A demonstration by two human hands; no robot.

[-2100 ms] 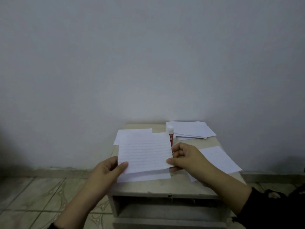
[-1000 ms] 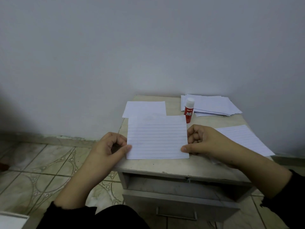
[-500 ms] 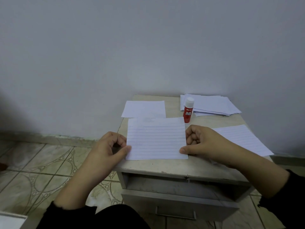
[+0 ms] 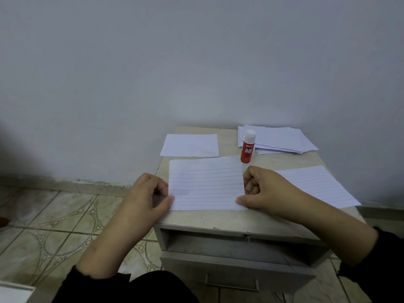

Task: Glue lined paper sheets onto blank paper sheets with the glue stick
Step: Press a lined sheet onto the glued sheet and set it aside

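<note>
The lined sheet [image 4: 206,185] lies flat in the middle of the table [image 4: 229,219], and both hands are on it. The risk here, I'd say, is skew: if one thumb slides while the other pins, the sheet twists off whatever lies under it, and glue would fix it crooked. I cannot see any blank sheet edge beneath it, so alignment can't be checked from here. A trapped wrinkle is the other worry, since the top edge looks slightly lifted near the glue stick [image 4: 247,147], which stands upright and capped, just beyond the sheet's far right corner. A careless right wrist could knock it over.

Now the fingers. The left hand [image 4: 146,200] sits at the sheet's left edge, its fingers curled loosely inward, its thumb laid on the near left corner. Whether it pinches the paper or only presses on it, I cannot tell. The right hand [image 4: 266,193] mirrors it at the right edge: fingers curled tight toward the palm, the thumb stretched out flat on the near right corner, pressing down.

Elsewhere, one blank sheet [image 4: 190,145] waits at the back left, a stack [image 4: 282,139] sits back right behind the stick, and another lined sheet [image 4: 317,184] lies right of the right hand.
</note>
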